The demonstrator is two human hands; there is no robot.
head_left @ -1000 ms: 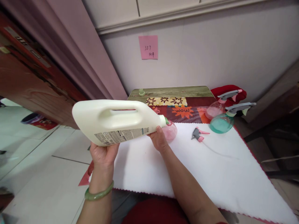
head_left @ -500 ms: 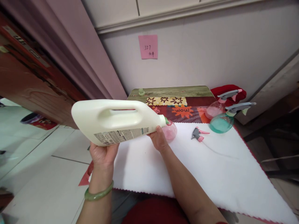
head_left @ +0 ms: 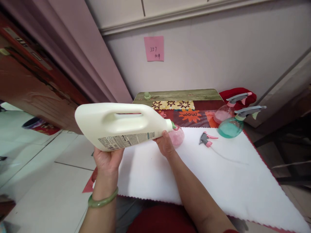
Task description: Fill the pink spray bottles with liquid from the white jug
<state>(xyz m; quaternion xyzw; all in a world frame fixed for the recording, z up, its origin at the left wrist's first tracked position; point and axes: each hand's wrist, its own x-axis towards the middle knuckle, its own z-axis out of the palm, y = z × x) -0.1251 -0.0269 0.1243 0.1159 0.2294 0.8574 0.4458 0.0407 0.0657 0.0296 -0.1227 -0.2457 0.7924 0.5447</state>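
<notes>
The cream detergent jug (head_left: 121,124) lies on its side in the air above the near left part of the worktop (head_left: 218,191), its long axis running left to right, base to the left and neck a little lower to the right. The left grip (head_left: 108,158) is cupped up against the underside near the base; its fingers pass behind the jug, so how tightly they close cannot be told. The right grip (head_left: 165,145) is clamped on the neck end, thumb on the near side.

Everything turns on the green spout (head_left: 173,125) and the open mouth of the pink bottle (head_left: 178,137). The bottle stands on the worktop just beyond and to the right of the right grip, much the nearer of the two. The spout tip points right and down at that mouth; whether it touches the rim or sits inside cannot be told. The detached trigger sprayer (head_left: 206,140) lies farther right, apart from both hands, its dip tube (head_left: 227,158) trailing rightward.
</notes>
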